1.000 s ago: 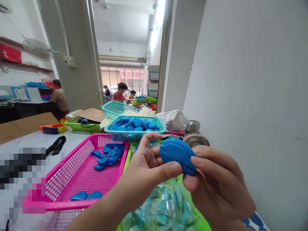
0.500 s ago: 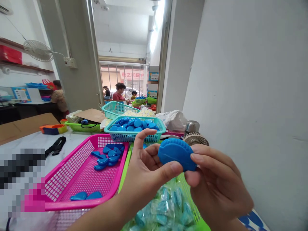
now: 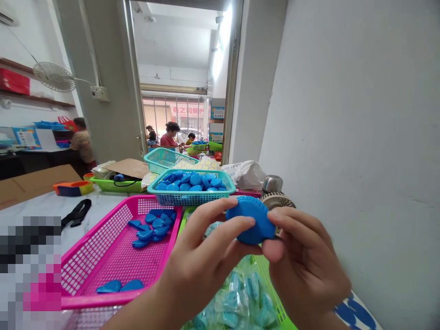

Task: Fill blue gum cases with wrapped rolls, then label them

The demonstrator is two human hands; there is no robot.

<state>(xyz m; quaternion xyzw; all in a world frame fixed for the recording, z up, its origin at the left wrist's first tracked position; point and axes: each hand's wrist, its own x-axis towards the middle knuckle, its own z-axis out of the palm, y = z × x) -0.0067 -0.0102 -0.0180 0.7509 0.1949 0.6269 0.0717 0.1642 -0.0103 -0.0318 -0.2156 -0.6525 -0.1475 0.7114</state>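
Between my two hands is a blue plastic disc-like piece (image 3: 259, 222) with a ridged edge, held up over the baskets. My left hand (image 3: 197, 252) has its fingertips on the face and upper edge of the piece; its thumb is hidden behind the fingers. My right hand (image 3: 307, 261) pinches the right edge between thumb and fingers. Below the hands, several blue pieces in clear bags (image 3: 233, 300) fill a green basket (image 3: 270, 279). To the left, a pink basket (image 3: 110, 270) holds several blue half-round pieces (image 3: 158, 223).
Behind the hands stands a turquoise basket (image 3: 192, 198) heaped with blue round pieces, beside a small fan (image 3: 278, 200) and a metal flask (image 3: 272, 184). A black strap (image 3: 79, 211) and a tape dispenser (image 3: 73, 188) lie at left. A white wall (image 3: 354, 137) bounds the right.
The piece has turned from a narrow, half-round outline to a rounder face towards me. My left fingers have come over its face, where the left thumb was in front before.
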